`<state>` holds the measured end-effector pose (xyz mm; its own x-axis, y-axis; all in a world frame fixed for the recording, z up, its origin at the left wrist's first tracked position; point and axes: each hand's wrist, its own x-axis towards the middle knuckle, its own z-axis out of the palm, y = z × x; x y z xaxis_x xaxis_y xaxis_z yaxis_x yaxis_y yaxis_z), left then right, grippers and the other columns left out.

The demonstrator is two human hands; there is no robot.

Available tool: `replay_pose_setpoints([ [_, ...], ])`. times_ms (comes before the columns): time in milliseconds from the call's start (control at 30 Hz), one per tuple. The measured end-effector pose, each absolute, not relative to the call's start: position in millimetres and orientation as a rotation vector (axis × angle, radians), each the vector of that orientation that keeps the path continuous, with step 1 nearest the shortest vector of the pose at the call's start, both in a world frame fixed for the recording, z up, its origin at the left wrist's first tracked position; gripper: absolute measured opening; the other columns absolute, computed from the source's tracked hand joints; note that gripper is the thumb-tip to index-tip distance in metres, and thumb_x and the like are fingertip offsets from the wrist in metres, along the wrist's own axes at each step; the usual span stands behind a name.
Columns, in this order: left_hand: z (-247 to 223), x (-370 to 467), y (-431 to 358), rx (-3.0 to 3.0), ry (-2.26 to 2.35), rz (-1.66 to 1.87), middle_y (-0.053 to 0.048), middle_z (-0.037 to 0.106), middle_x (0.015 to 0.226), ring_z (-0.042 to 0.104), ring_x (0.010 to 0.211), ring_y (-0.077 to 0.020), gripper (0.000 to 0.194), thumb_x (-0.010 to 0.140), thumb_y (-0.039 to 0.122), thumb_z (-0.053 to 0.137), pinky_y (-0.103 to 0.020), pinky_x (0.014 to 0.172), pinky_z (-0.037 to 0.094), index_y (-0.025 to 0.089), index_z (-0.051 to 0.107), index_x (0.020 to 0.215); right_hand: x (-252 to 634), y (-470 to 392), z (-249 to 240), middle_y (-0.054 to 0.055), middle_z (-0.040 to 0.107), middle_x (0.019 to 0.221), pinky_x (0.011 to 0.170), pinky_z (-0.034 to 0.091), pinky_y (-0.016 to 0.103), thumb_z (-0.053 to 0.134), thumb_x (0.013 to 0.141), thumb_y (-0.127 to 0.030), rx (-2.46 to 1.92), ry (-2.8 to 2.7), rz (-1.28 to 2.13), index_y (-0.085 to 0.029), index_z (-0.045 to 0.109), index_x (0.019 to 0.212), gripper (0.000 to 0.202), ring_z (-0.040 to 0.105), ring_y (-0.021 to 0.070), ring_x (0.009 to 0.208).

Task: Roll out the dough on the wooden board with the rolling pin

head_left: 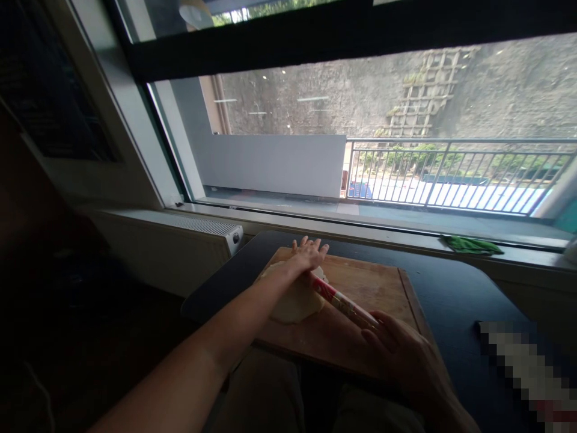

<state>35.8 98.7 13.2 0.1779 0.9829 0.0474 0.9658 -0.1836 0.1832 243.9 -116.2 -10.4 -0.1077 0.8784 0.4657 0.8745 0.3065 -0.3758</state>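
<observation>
Red-labelled tube | across dough | right fingers gripping near end | left fingers spread, far end

On a rectangular wooden board set on a dark table, flat pale dough at left is overlapped by a red-and-white tube. Behind right, a green cloth is laid on the windowsill.

Left hand is pressing the far end of a red-labelled roller over flat pale dough, right fingers wrapped round the near end. Wooden board, black bench (green cloth just chilling on the windowsill).
</observation>
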Motion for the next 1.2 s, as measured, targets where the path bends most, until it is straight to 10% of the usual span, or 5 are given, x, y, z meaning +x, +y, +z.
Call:
replay_pose_setpoints([
  [1200, 10, 6, 68, 2.314, 2.003, 0.261, -0.003, 0.036, 0.142, 0.018, 0.134, -0.0297, 0.064, 0.086, 0.06, 0.012, -0.058, 0.103, 0.012, 0.027, 0.03, 0.138, 247, -116, -17, 0.0, 0.063, 0.093, 0.075, 0.041, 0.032, 0.054, 0.082, -0.041, -1.431, -2.016, 0.134, -0.027, 0.057, 0.102, 0.025, 0.057, 0.0191, 0.088],
])
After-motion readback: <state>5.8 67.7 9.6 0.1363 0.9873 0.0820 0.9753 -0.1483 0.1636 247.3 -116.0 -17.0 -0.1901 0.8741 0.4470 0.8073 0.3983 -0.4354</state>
